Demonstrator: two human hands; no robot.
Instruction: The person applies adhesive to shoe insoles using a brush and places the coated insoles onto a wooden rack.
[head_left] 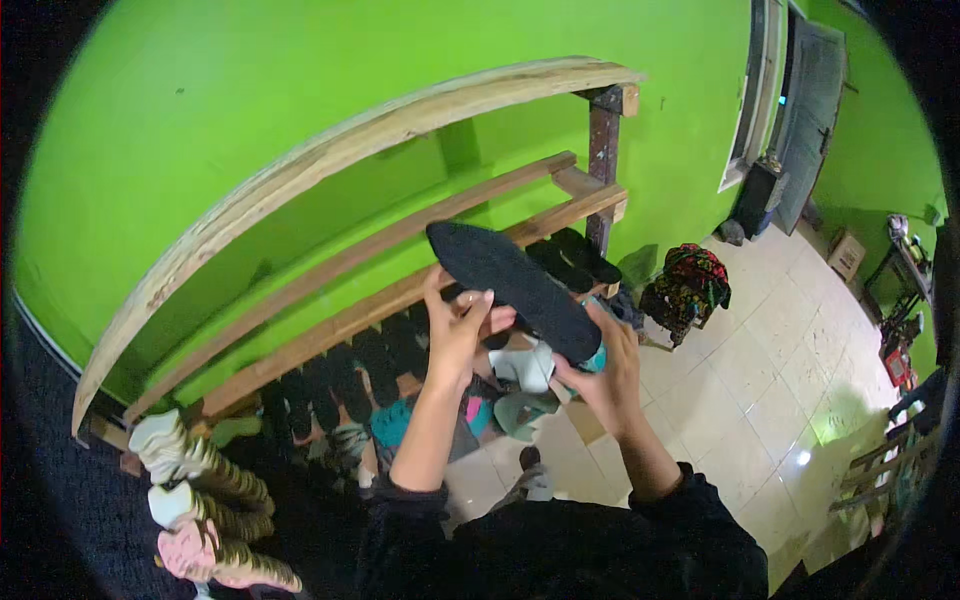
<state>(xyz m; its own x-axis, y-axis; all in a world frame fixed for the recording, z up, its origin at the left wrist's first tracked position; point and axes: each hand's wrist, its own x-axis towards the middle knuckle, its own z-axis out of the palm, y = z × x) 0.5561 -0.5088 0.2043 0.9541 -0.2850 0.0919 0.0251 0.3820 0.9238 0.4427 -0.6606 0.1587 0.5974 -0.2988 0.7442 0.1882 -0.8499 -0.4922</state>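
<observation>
The black shoe sole (510, 282) is up in the air between the wearer's hands, tilted, with its pointed end far left and a teal patch near the right end. I'd judge it light and a bit bendy, its fabric-like face unlikely to slip; the edges look the best hold. The right hand (612, 378) has thumb and fingers clamped on the near end. The left hand (458, 335) is just beside the other end, thumb and forefinger apart — whether they press on it, I cannot tell.

Beyond stands a wooden rack (400, 125) against a green wall (300, 60), with more dark soles (350, 390) lined up low down. White and pink sole-shaped pieces (190, 548) are stacked near left; pale tiles (770, 350) run right — towards a grey door (812, 125).
</observation>
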